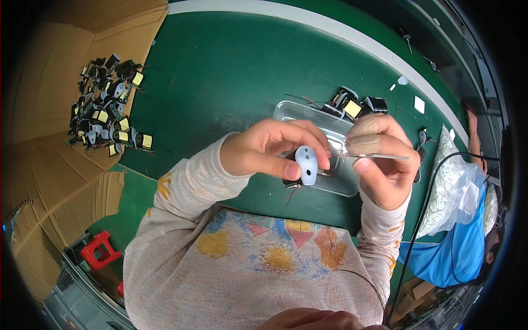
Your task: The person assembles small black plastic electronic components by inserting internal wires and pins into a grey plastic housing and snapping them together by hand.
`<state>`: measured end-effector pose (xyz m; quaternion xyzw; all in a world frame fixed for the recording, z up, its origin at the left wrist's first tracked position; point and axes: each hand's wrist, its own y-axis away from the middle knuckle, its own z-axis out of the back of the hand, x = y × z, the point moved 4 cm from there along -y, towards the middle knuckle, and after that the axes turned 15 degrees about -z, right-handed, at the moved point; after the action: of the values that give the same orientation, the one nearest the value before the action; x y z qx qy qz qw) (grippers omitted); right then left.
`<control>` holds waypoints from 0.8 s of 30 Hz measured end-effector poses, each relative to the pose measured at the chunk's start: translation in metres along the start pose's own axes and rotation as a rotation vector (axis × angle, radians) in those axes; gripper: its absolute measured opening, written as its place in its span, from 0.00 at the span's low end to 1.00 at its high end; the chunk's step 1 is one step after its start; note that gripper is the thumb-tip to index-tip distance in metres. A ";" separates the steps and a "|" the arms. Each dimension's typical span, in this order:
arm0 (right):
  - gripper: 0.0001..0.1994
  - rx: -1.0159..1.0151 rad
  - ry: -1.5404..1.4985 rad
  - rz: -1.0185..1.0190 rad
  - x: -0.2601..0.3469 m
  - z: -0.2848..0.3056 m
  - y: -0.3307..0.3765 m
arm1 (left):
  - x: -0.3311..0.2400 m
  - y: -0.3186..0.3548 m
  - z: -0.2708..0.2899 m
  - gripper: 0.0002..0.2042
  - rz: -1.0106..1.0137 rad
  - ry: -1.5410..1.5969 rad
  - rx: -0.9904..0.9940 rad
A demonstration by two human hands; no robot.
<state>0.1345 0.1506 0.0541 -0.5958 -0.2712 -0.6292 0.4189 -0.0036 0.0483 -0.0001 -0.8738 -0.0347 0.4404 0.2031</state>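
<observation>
My left hand (264, 147) is closed around a small electronic assembly (307, 165). A pale grey oval cover with holes faces up on it, and dark parts and thin wires show below. Between thumb and fingers, my right hand (385, 159) pinches slim metal tweezers (388, 157), their tips pointing left toward the assembly. Tan covers wrap two fingertips of that hand. Both hands are above a clear plastic tray (347, 192), which they partly hide. Just beyond the tray lie several black assemblies (351, 104) with yellow patches and loose wires.
Many similar assemblies (104, 115) lie heaped at the left by a cardboard box (49, 60). A white square piece (419, 104) is at the far right of the green table (214, 66). Patterned bag (437, 192), black cable (422, 220) and a co-worker's blue garment (454, 250) are at right.
</observation>
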 end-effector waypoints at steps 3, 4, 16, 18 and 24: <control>0.07 -0.166 -0.016 -0.006 0.002 0.008 0.007 | 0.001 0.000 -0.002 0.18 -0.088 -0.111 -0.099; 0.07 -0.166 -0.016 -0.006 0.002 0.006 0.010 | 0.001 0.001 -0.007 0.18 -0.088 -0.111 -0.099; 0.09 -0.340 0.251 0.245 0.034 -0.010 0.031 | -0.011 0.005 -0.024 0.25 -0.465 -0.926 -0.122; 0.10 -0.293 0.287 0.234 0.036 -0.011 0.030 | -0.009 0.006 -0.024 0.25 -0.472 -0.916 -0.129; 0.12 -0.246 0.360 0.302 0.034 -0.013 0.031 | -0.008 0.009 -0.021 0.24 -0.475 -1.013 -0.072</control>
<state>0.1560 0.1167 0.0810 -0.5542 -0.0218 -0.6838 0.4740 0.0064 0.0313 0.0136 -0.5276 -0.3388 0.7459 0.2246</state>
